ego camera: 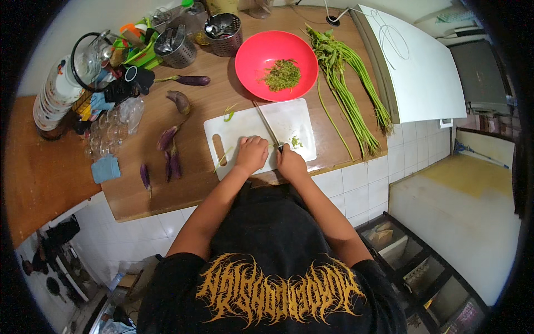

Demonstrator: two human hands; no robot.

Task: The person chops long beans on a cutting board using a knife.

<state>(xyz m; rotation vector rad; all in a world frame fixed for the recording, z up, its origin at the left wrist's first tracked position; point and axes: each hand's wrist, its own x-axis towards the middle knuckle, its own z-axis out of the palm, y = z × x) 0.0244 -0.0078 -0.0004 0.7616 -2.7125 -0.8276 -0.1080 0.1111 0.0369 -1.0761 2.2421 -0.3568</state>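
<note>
On the white plastic cutting board (283, 112), my right hand (290, 163) grips the dark handle of a kitchen knife (267, 123), its blade pointing away from me. My left hand (252, 153) is beside it, closed over a thin green stem (224, 160) that shows on both sides of the fingers. Small chopped green pieces (296, 142) lie right of the knife. A leafy scrap (229, 116) rests at the board's far left. Beyond the board, a red plastic bowl (250, 67) holds chopped greens (283, 76).
Long leafy green stalks (346, 100) lie right of the bowl. Purple eggplants (175, 165) are scattered left of the board. Perforated metal utensil holders (224, 41), a green basket (146, 58), stacked dishes (54, 96) and glasses (109, 129) stand at the back and left. A white box-like unit (421, 67) stands right.
</note>
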